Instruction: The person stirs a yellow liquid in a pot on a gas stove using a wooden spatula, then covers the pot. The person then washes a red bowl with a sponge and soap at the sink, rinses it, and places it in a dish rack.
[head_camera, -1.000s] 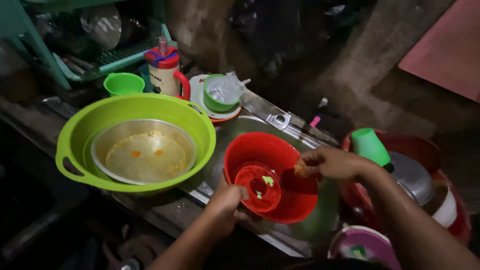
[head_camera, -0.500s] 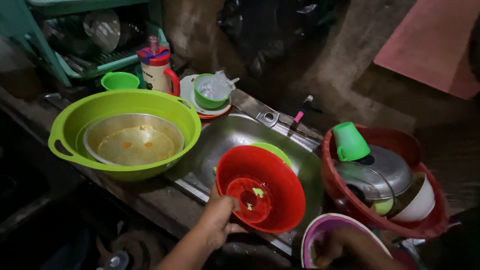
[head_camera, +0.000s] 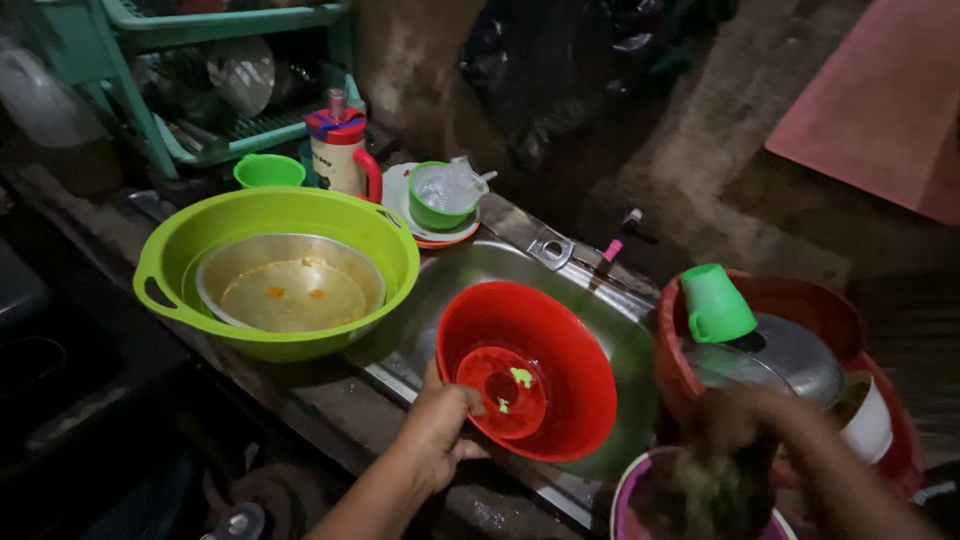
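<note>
Dishwashing seems to be the step in hand, going by the sink full of wares. From the left, a lime-green plastic basin (head_camera: 275, 270) holding a metal bowl (head_camera: 292, 288) sits at nine o'clock of the steel sink (head_camera: 600, 310). The left hand (head_camera: 437, 425) is clamped on the near rim of the round red plastic bowl (head_camera: 530, 368), which rests tilted in the sink, its mouth facing up toward the camera; being round, it has no real long axis. The next move likely calls for a steady hold while scrubbing. At four o'clock the right hand (head_camera: 745, 450) is blurred over a purple-rimmed tub (head_camera: 632, 490); I cannot tell its grip
</note>
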